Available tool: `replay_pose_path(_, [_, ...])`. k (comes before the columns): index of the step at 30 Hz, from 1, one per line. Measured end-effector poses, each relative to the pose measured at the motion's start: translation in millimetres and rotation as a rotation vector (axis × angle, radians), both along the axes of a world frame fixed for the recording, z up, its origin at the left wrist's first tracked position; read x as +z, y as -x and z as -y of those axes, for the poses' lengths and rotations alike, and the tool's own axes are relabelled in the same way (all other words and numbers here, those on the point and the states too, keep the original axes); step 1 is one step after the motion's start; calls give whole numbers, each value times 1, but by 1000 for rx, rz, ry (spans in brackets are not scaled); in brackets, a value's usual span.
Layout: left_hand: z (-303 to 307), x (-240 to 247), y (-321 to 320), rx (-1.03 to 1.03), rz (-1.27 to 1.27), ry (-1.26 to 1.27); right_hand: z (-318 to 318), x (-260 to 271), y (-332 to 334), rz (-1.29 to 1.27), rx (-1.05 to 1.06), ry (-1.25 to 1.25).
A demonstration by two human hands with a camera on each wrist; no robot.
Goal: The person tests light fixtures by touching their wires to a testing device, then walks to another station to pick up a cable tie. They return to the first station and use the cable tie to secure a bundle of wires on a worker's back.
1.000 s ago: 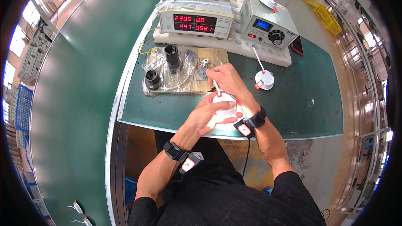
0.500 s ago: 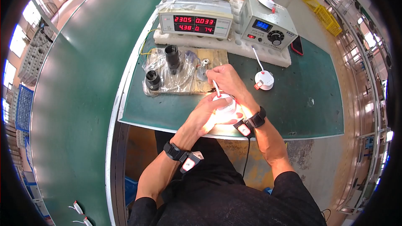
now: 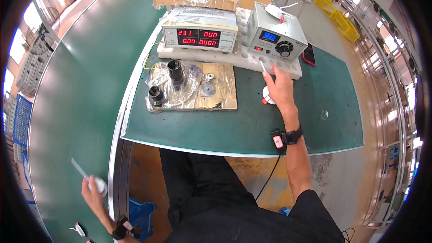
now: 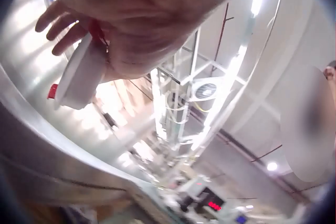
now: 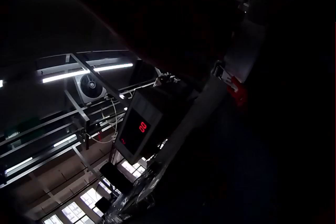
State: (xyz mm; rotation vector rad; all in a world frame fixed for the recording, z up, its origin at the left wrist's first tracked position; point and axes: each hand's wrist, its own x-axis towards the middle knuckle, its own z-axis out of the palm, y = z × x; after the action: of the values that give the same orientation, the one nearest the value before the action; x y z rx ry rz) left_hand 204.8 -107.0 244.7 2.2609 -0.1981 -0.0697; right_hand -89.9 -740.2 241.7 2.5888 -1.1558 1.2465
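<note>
Far out to the left, my left hand [image 3: 93,198] holds a round white downlight [image 3: 101,187] with a white cable over the green surface. The left wrist view shows this downlight [image 4: 79,79] tilted beside the palm, a red piece at its rim. My right hand [image 3: 282,89] reaches over a second white downlight [image 3: 267,95] on the table, covering part of it. Thumb and index finger are at this lamp's cable [image 3: 263,65]; I cannot tell whether they pinch it. The right wrist view is mostly dark, with a red tag [image 5: 237,92] near the hand.
Behind stand a power meter [image 3: 198,38] with red digits and a grey voltage regulator [image 3: 274,36] on white foam [image 3: 234,61]. A third downlight [image 3: 275,12] lies on the regulator. A plastic-wrapped wooden board [image 3: 225,87] carries black sockets. A phone [image 3: 308,55] lies right.
My hands have parted. The left carried the downlight, its glow gone, left off the table; the right moved to the second lamp. Meter readings fell to zero beside 231. The head view shifted.
</note>
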Motion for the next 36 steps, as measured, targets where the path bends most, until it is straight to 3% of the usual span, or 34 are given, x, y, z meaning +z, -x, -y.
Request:
replay_pose_path(1, [-63, -33, -12, 82, 192, -163, 2, -9, 3, -56, 8, -164])
replay_pose_path(3, [-112, -31, -1, 410, 250, -907, -1, -8, 4, -33, 98, -503])
replay_pose_path(6, [-111, -39, 25, 751, 1100, -1204, -33, 29, -1, 9, 185, -701])
replay_pose_path(7, [-56, 14, 46, 629, 485, -914, -54, 47, -7, 66, 275, -705])
replay_pose_path(8, [-25, 14, 54, 426, 738, -446, -80, 65, -13, 91, 343, -754])
replay_pose_path(9, [12, 29, 63, 339, 362, -100, -106, 79, -18, 112, 417, -810])
replay_pose_path(11, [103, 68, 88, -9, 83, 432, -156, 100, -26, 49, 558, -912])
replay_pose_path(12, [137, 75, 96, -150, -23, 547, -172, 101, -28, -8, 641, -856])
replay_pose_path(14, [185, 101, 109, -436, -315, 621, -208, 106, -33, 28, 811, -610])
replay_pose_path(16, [216, 111, 114, -567, -558, 823, -227, 118, -30, -49, 874, -584])
replay_pose_path(24, [240, 105, 119, -616, -796, 972, -230, 116, -23, -132, 996, -558])
replay_pose_path(30, [245, 89, 116, -623, -998, 1085, -236, 114, -26, -91, 1061, -686])
replay_pose_path(33, [246, 87, 119, -650, -1044, 1090, -235, 120, -23, -162, 955, -1195])
replay_pose_path(36, [254, 75, 120, -645, -992, 1067, -235, 106, -25, -39, 992, -1194])
